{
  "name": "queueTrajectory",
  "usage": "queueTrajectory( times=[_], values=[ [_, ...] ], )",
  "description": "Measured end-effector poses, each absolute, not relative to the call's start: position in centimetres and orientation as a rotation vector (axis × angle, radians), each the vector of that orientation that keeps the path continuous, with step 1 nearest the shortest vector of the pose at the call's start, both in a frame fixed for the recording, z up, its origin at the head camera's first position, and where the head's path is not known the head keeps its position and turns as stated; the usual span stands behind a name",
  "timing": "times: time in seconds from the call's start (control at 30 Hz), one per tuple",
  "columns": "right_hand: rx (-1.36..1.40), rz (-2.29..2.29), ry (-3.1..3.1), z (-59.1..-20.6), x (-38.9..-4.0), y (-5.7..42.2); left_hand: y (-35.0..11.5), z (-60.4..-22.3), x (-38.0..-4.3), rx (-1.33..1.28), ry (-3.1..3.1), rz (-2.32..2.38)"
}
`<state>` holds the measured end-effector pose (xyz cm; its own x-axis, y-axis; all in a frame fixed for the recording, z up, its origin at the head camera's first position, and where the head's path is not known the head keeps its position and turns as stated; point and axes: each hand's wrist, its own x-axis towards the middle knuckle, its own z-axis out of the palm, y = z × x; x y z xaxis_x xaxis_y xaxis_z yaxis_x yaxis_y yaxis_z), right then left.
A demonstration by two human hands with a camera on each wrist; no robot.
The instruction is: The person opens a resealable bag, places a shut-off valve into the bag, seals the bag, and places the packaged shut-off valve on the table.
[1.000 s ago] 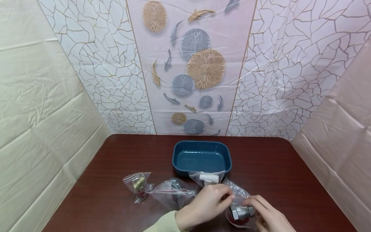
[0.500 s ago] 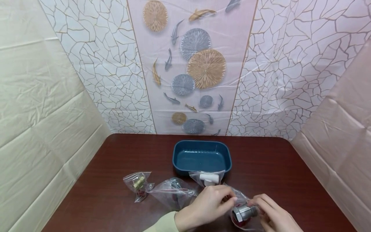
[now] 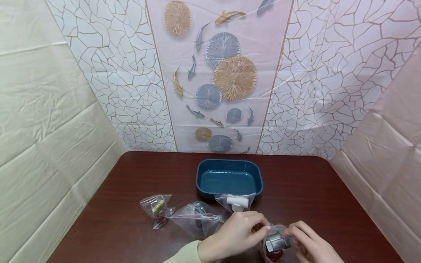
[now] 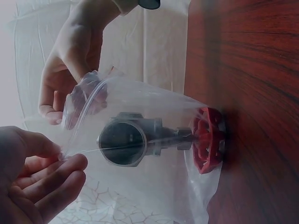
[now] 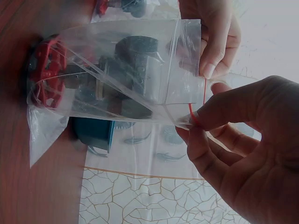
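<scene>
A metal valve (image 3: 277, 242) with a red handwheel (image 4: 207, 140) stands inside a clear zip bag (image 5: 117, 70), its handwheel down on the table. In the left wrist view, my left hand (image 3: 238, 232) pinches one side of the bag's mouth between thumb and fingers. Opposite it, my right hand (image 3: 310, 243) pinches the other edge by the red zip line, as the right wrist view shows. The bag's mouth points up, held between both hands, and the valve hangs in nobody's fingers.
A blue rectangular basin (image 3: 229, 182) stands behind the hands. Nearby lie more clear bags: one with a white fitting (image 3: 237, 202), one with a dark metal fitting (image 3: 198, 212), and one with a brass fitting (image 3: 158, 207). Patterned cloth (image 3: 217, 73) hangs behind the table.
The bag with the valve has been drawn more upright, its mouth lifted from behind the valve. My right hand has shifted slightly right; the left has barely moved.
</scene>
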<state>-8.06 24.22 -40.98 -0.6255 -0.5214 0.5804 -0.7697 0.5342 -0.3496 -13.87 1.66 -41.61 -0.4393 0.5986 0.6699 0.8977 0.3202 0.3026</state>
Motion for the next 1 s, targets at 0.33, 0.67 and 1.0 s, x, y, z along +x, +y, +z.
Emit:
queueTrajectory(
  times=[0.33,0.67,1.0],
  values=[
    [1.059,0.849,-2.314,-41.0,-8.1,24.5,1.6,-41.5,-13.8,-1.326,-2.162,-1.001],
    [1.052,0.855,-2.303,-40.6,-8.0,24.4,1.7,-41.4,-13.8,-1.384,-2.138,-1.108],
    [1.004,0.81,-2.366,-39.9,-7.4,24.6,1.9,-41.2,-13.5,-1.396,-2.095,-1.141]
  ],
)
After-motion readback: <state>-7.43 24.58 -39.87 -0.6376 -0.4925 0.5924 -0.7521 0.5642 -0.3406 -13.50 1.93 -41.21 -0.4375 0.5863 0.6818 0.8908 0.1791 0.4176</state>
